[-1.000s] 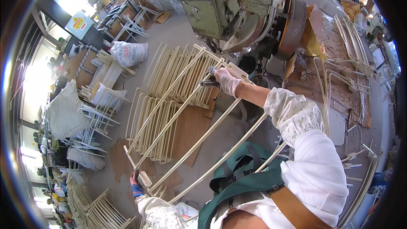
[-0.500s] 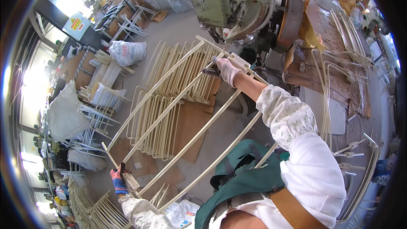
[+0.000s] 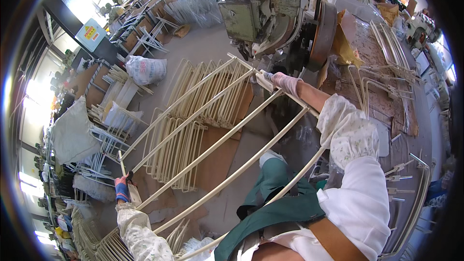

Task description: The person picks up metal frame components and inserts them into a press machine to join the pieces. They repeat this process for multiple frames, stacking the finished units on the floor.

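Observation:
Between my hands is a large cream metal tube frame [image 3: 241,124] with several long parallel bars joined by end rails. It is held tilted across the view, its lower bars passing close in front of my green apron [image 3: 270,217]. My left hand [image 3: 123,188], in a blue and pink glove, is closed around the end rail at the lower left, beside a pale flat plate [image 3: 135,195]. At the upper right, my right hand [image 3: 286,83], in a pinkish glove, grips the opposite rail next to another pale plate [image 3: 265,80]. Its fingertips are partly hidden.
Rows of similar cream frames [image 3: 176,159] stand on brown cardboard [image 3: 217,152] beyond the held frame. A heavy green machine [image 3: 241,19] with a large wheel is ahead. To the right is a worn bench [image 3: 372,87] with bent rods. White sacks [image 3: 146,69] and stacked parts line the left.
My right hand has moved right along the frame, from near a bar's end to the rail past the plate. My left hand has shifted slightly left and up. More of the nearest bar now shows.

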Motion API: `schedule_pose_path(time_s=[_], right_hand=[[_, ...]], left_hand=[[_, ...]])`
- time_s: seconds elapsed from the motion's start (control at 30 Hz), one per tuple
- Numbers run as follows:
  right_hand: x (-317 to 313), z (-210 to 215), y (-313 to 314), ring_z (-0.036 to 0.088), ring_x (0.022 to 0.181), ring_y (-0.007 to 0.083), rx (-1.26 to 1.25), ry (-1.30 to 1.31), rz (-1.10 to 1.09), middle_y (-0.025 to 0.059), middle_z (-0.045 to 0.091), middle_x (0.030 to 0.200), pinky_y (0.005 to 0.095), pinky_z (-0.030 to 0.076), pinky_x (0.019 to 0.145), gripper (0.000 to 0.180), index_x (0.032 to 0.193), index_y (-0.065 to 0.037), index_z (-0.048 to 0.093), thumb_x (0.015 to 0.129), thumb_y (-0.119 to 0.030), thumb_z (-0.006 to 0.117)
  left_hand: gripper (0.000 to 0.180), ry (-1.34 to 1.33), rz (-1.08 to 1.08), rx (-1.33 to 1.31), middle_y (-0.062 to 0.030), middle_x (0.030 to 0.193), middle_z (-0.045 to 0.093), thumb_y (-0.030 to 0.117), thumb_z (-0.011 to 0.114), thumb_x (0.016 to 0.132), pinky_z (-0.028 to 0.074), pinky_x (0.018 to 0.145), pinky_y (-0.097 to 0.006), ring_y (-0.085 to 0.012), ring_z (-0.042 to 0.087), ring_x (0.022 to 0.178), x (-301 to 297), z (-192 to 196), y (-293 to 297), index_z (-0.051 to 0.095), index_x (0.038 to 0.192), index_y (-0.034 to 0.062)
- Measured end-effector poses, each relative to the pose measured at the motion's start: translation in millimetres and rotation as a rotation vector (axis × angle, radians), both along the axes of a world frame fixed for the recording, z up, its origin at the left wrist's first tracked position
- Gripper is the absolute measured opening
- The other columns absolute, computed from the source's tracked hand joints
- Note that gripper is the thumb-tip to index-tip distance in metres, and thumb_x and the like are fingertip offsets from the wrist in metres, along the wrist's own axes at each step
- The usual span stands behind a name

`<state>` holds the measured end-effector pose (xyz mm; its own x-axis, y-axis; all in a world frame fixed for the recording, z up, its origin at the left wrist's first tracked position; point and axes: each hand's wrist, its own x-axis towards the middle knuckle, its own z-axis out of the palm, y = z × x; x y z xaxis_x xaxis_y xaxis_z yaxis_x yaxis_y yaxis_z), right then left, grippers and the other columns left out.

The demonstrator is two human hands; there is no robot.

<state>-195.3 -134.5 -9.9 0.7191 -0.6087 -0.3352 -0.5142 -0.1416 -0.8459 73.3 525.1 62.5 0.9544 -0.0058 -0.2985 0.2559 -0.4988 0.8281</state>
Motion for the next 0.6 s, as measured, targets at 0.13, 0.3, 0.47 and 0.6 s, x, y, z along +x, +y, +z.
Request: schedule_pose_path(time_s=[0.13,0.3,0.47,0.6], right_hand=[[2.4,12.9,3.5,0.057,0.072,0.0213,0.005,0.002,0.050,0.0066,0.061,0.084,0.0304,0.043,0.064,0.040,0.095,-0.006,0.060,0.087,-0.042,0.043],[-5.3,18.3,1.9,0.057,0.071,0.0209,0.066,0.014,0.046,0.0068,0.061,0.084,0.0302,0.044,0.064,0.039,0.096,-0.007,0.059,0.088,-0.041,0.043],[-0.7,20.8,6.5,0.057,0.071,0.0205,0.119,0.012,0.068,0.0070,0.061,0.084,0.0300,0.044,0.064,0.038,0.096,-0.007,0.059,0.088,-0.040,0.043],[-8.3,26.6,9.4,0.058,0.071,0.0201,0.231,0.002,0.084,0.0071,0.061,0.084,0.0299,0.045,0.064,0.036,0.096,-0.007,0.059,0.088,-0.039,0.043]], left_hand=[[0.028,0.043,0.051,0.053,-0.0074,0.047,0.042,0.022,0.063,0.075,0.043,0.036,-0.037,-0.0256,0.051,0.039,13.6,-13.0,23.8,0.048,0.060,0.0031],[0.031,0.062,-0.005,0.003,-0.0054,0.046,0.042,0.024,0.066,0.073,0.043,0.036,-0.036,-0.0245,0.052,0.039,0.3,-3.8,0.6,0.047,0.057,0.0053],[0.033,0.083,0.007,-0.025,-0.0056,0.046,0.044,0.024,0.071,0.070,0.042,0.035,-0.035,-0.0235,0.052,0.038,3.9,-6.7,0.6,0.048,0.057,0.0042],[0.034,0.067,0.005,-0.050,-0.0061,0.046,0.044,0.026,0.069,0.072,0.041,0.035,-0.034,-0.0234,0.051,0.037,16.5,-13.7,4.9,0.049,0.056,0.0036]])
